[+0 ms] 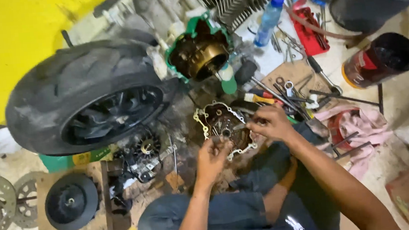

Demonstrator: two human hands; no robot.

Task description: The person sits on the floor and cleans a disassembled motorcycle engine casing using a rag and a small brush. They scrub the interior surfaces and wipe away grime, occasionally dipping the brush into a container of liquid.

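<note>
Greasy grey metal engine cover (222, 126) looks heavy, rigid and slippery, so grip its rim; your left hand (212, 154) and right hand (270, 123) both pinch it.

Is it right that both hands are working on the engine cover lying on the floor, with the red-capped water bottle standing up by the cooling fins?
Not quite. In the head view the left hand and right hand are indeed at the engine cover on the floor, and the water bottle stands by the cooling fins, but its cap is blue, not red.
</note>
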